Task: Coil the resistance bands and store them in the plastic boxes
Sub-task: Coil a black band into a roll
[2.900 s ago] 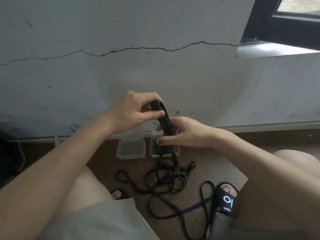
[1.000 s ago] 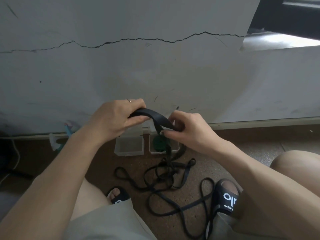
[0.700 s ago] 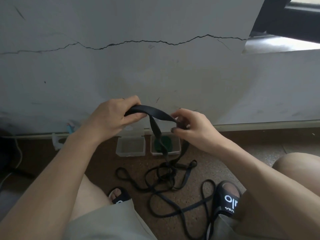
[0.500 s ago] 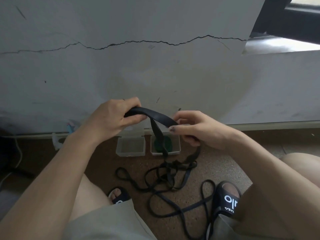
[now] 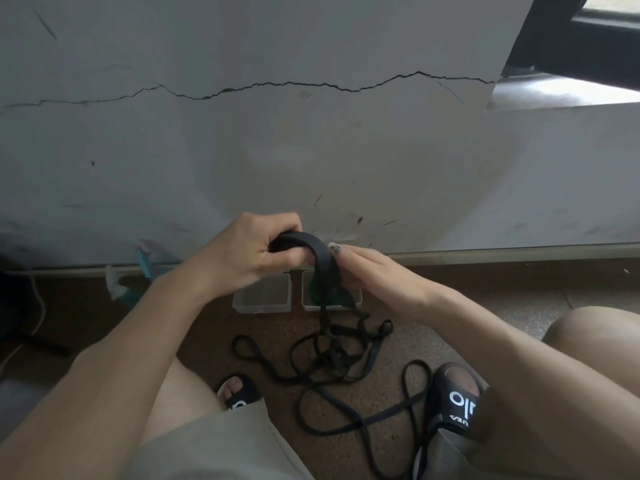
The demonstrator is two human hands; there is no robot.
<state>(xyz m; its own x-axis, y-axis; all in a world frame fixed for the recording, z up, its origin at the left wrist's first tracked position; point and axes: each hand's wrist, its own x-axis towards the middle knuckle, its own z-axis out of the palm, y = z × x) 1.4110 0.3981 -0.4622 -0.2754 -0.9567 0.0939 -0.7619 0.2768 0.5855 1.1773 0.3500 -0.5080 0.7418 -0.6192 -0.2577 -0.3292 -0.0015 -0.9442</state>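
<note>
My left hand (image 5: 256, 252) grips the coiled end of a black resistance band (image 5: 320, 258), thumb and fingers curled round it. My right hand (image 5: 367, 268) lies against the band's arc with fingers stretched out, thumb hidden under the strap. The band's loose part hangs down to a black tangle (image 5: 332, 358) of band loops on the floor. Behind it stand two clear plastic boxes by the wall: the left box (image 5: 262, 296) holds nothing visible, the right box (image 5: 356, 302) holds a dark green coiled band (image 5: 313, 294).
A cracked grey wall (image 5: 311, 150) rises right behind the boxes. My bare knees and two black slides, left (image 5: 239, 393) and right (image 5: 453, 400), flank the tangle on the brown speckled floor. A white cable (image 5: 38, 306) and blue-white scraps (image 5: 143, 263) lie at the left.
The two hands have come closer together, so the strap between them has shortened into a tight arc. The right hand's fingers have straightened along the band.
</note>
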